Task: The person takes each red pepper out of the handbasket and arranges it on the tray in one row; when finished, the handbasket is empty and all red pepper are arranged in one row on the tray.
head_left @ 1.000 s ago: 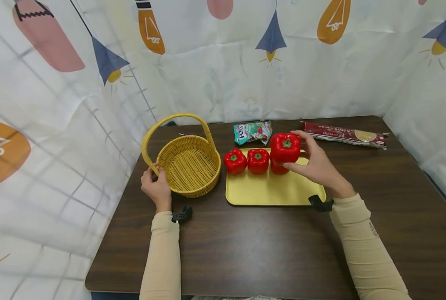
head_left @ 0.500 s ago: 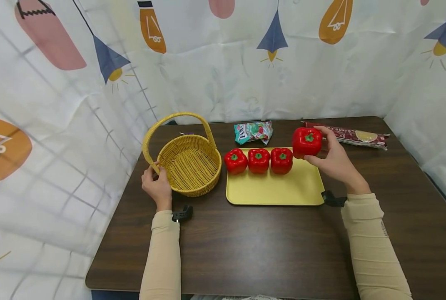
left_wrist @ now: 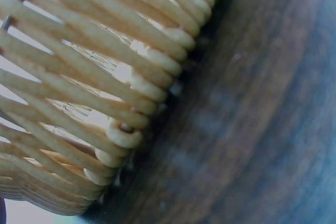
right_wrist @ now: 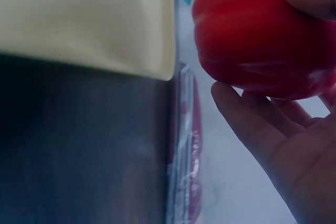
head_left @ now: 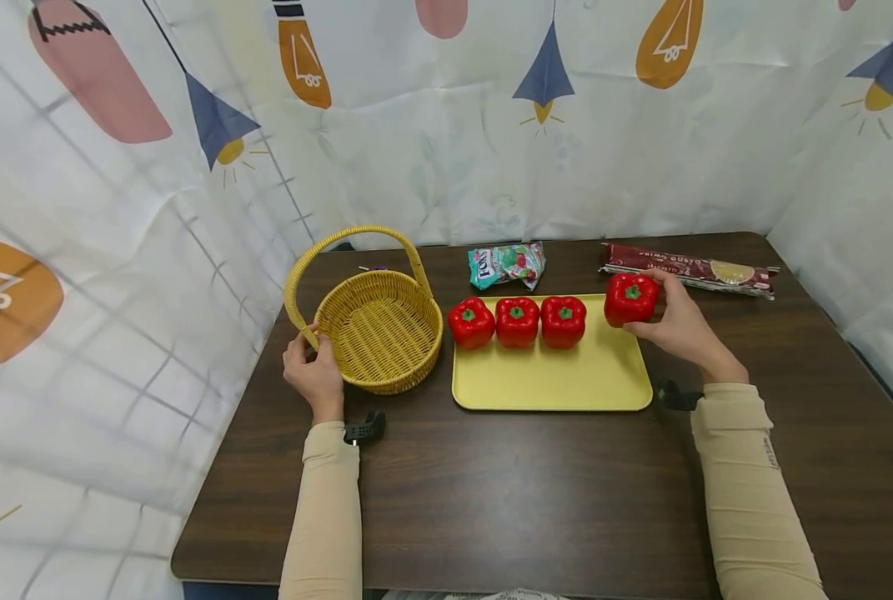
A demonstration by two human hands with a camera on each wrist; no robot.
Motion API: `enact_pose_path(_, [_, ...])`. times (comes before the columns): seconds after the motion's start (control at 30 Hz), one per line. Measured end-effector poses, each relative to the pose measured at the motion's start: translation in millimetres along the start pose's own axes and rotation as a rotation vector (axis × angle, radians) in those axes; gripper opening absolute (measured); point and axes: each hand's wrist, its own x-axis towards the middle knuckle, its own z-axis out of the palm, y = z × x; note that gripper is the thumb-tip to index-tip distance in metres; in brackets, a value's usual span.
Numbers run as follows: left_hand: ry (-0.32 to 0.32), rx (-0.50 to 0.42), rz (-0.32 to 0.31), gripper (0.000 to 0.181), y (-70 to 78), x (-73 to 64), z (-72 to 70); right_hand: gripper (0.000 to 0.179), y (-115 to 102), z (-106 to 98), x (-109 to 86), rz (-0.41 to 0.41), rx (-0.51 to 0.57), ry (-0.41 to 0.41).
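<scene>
My right hand (head_left: 680, 327) holds a red bell pepper (head_left: 630, 300) over the far right end of a yellow tray (head_left: 551, 379). In the right wrist view the thumb lies on one side of the pepper (right_wrist: 262, 40) and the fingers on the other. Along the tray's back edge stand three more red bell peppers (head_left: 517, 323) in a row, green stems up. On the left, my left hand (head_left: 313, 375) pinches a yellow wicker basket (head_left: 393, 385) where its handle meets the rim. The basket's inside shows only its woven bottom. Close wickerwork (left_wrist: 105, 72) fills much of the left wrist view.
Behind the tray lie a teal snack packet (head_left: 506, 265) and a long dark red spaghetti packet (head_left: 694, 271). A small purple item (head_left: 372, 268) shows behind the basket. The dark wooden table (head_left: 521, 492) is bounded by a printed curtain (head_left: 446, 150).
My right hand has carried the pepper rightward from over the third pepper to the tray's right end, then slightly lower. My left hand and the basket have stayed put.
</scene>
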Motion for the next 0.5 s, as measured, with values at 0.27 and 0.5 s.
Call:
enact_pose_path(0.27, [-0.010, 0.015, -0.026, 0.014, 1.2, -1.6, -0.6, 0.091, 15.0, 3.3, 1.7, 0.028, -0.023, -0.066])
enact_pose_path(0.5, [-0.011, 0.017, -0.019, 0.014, 1.3, -1.3, -1.1, 0.094, 20.0, 7.4, 4.3, 0.067, -0.031, -0.122])
